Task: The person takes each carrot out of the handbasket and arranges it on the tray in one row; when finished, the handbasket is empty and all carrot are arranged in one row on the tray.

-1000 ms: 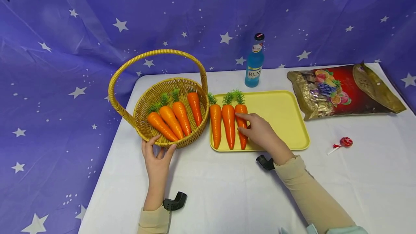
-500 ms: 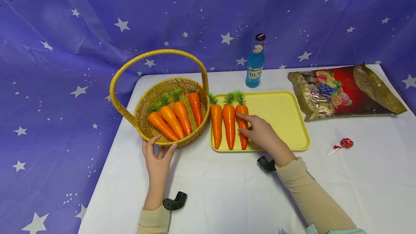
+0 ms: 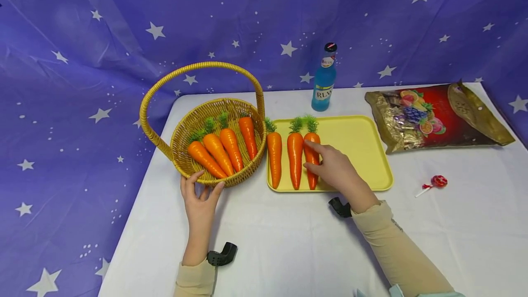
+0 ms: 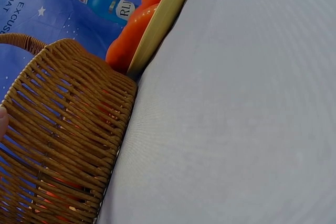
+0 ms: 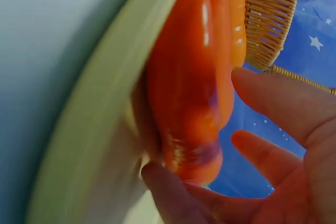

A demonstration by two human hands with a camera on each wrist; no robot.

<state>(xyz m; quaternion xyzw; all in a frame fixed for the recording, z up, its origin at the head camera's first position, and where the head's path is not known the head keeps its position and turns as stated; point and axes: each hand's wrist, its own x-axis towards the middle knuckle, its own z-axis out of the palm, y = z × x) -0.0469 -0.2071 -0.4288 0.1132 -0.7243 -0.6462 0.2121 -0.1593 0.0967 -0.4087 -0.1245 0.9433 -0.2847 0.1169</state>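
Note:
At the near rim of a wicker basket (image 3: 181,118), my left hand (image 3: 200,205) holds on with fingers over the edge and thumb against the outside. Several orange carrots (image 3: 217,154) with green tops lie inside it. On the yellow tray (image 3: 350,136) three more carrots lie side by side. My right hand (image 3: 336,168) curls over the rightmost carrot (image 3: 312,137), index fingertip and thumb tip at its left edge; the right wrist view has this carrot (image 5: 184,87) between thumb and fingers. A narrow gap separates the middle carrot (image 3: 294,159) from the left carrot (image 3: 274,159).
Behind the tray stands a blue bottle (image 3: 323,86). A large candy bag (image 3: 437,116) lies at the back right, with a red lollipop (image 3: 439,181) in front of it. The basket's tall handle (image 3: 202,64) arches above its rim. A starry purple cloth hangs behind the white table.
My right hand has shifted slightly right, and the rightmost and middle carrots have moved right with it, opening a gap from the left carrot. My left hand and the basket stay put.

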